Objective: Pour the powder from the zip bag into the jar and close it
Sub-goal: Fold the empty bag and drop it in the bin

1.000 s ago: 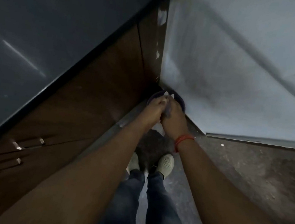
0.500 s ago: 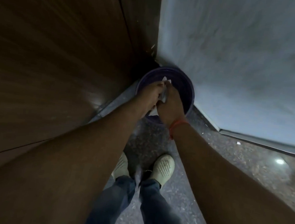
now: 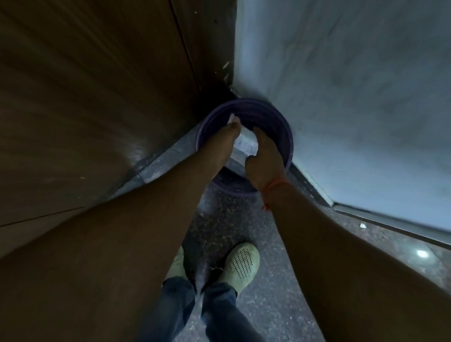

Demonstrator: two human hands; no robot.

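Speckled floor [image 3: 259, 309], corner: purple bin [image 3: 284, 138]; left hand [image 3: 230, 133], right hand [image 3: 265, 153] fingers both gripping white bag [image 3: 245, 145] above it.

- The zip bag [image 3: 246, 142], pale and crumpled, is being held between both hands, hanging over the open mouth of a dark purple bin [image 3: 280, 126].
- It is probably empty; blur is hiding its contents.

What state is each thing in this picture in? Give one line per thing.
Bucket: upright in the floor corner, open, no lid.
Bag: pale, held over the bucket's mouth; open or sealed, cannot tell.
Left hand: gripping the bag.
Right hand: gripping the bag, red thread at its wrist.
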